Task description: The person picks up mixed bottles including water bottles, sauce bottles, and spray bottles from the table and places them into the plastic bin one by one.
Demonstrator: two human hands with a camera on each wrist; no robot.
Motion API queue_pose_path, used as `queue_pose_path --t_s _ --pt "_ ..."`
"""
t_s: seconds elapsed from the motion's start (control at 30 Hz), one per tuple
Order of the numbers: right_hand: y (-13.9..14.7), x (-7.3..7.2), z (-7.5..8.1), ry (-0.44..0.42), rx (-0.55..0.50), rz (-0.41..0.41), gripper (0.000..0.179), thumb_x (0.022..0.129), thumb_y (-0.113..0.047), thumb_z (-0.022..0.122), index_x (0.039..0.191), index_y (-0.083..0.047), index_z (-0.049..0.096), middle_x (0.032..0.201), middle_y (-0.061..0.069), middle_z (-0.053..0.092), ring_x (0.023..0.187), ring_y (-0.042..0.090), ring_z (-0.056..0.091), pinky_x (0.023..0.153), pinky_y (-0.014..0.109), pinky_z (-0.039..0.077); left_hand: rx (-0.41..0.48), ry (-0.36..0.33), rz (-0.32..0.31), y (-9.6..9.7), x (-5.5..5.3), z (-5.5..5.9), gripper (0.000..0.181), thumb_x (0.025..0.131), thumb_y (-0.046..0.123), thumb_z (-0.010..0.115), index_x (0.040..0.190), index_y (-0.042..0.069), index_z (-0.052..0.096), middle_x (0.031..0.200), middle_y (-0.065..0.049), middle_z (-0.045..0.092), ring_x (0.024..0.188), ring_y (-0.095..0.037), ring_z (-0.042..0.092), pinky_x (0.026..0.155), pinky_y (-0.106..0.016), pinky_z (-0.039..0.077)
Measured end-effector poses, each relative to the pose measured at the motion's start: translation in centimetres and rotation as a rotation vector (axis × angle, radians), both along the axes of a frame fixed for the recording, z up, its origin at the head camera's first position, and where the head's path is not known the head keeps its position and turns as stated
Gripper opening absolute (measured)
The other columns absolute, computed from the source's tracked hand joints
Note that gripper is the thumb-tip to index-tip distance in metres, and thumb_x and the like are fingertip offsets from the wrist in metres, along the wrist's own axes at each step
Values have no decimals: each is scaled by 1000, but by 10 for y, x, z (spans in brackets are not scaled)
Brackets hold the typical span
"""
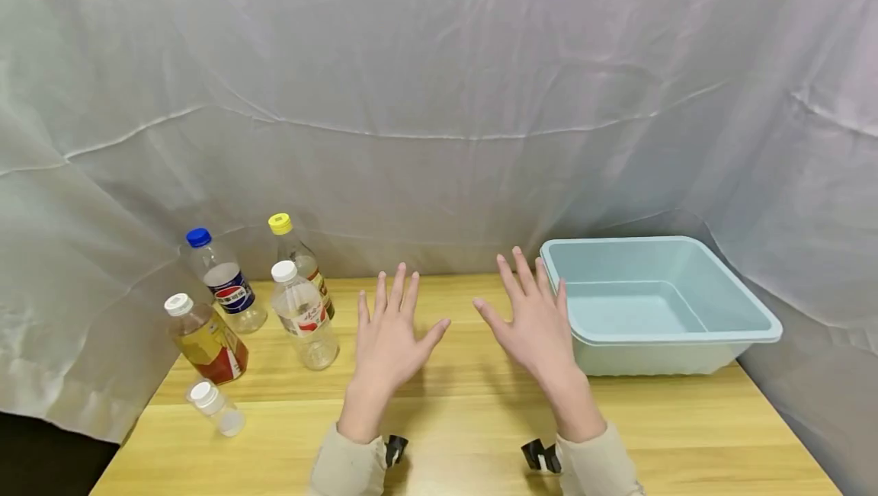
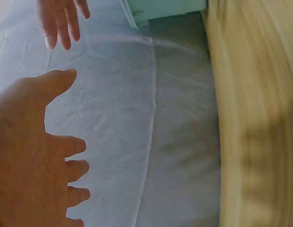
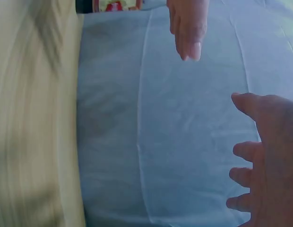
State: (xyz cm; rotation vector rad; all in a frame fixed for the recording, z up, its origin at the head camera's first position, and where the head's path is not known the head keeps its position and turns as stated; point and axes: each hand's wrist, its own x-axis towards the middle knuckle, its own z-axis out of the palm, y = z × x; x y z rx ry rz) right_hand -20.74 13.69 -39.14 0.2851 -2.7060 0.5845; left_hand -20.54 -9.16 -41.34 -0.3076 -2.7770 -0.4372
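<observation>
Both hands hover over the wooden table, palms down, fingers spread, holding nothing. In the head view my left hand (image 1: 389, 340) is to the right of a clear bottle with a white cap (image 1: 306, 321). My right hand (image 1: 535, 321) overlaps the left edge of a pale blue plastic basin (image 1: 675, 340). Behind the white-capped bottle stands a yellow-capped bottle (image 1: 291, 248). Farther left are a blue-capped cola bottle (image 1: 229, 286), a bottle with a yellow and red label (image 1: 209, 344) and a small white-capped bottle (image 1: 218, 408). Each wrist view shows its own hand with thumb and fingers apart.
A grey cloth curtain (image 1: 439, 176) hangs behind the table (image 1: 473, 420) and down both sides. The basin stands at the back right, its rim lying near the curtain. All the bottles are grouped on the left. Black straps with camera mounts show at both wrists.
</observation>
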Motion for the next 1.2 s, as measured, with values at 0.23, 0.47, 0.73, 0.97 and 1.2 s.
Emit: queue_pose_path --t_s 0.23,0.47,0.73,0.97,1.2 --pt "28 0 11 9 -7 -33 84 102 -66 48 167 -19 24 174 7 12 158 44 5 122 73 -1 32 -24 -4 16 2 9 92 99 74 43 168 19 19 174 0 0 160 -32 -2 126 -61 -4" --pt "68 0 17 43 12 -64 81 104 -61 49 168 -20 22 174 8 13 158 45 7 120 76 1 36 -23 -33 36 1 15 91 99 74 41 168 20 17 174 1 -2 160 -30 -2 126 -60 -3" --pt "121 4 11 29 51 -52 77 107 -59 43 168 -17 19 175 9 10 158 45 4 119 76 -5 31 -27 -93 68 7 19 90 99 75 38 168 20 20 174 0 1 160 -31 2 127 -60 0" --pt "174 8 4 24 63 -37 75 109 -52 44 169 -19 13 174 13 9 158 45 2 119 73 -11 1 -36 -140 97 5 23 91 99 77 38 168 22 18 175 1 2 160 -28 1 128 -58 2" --pt "228 13 -1 31 94 -65 76 108 -47 47 169 -19 11 174 14 8 158 44 1 118 75 -9 -96 -61 -170 129 0 24 90 99 78 33 169 25 13 175 4 -2 160 -24 -4 129 -53 -1"
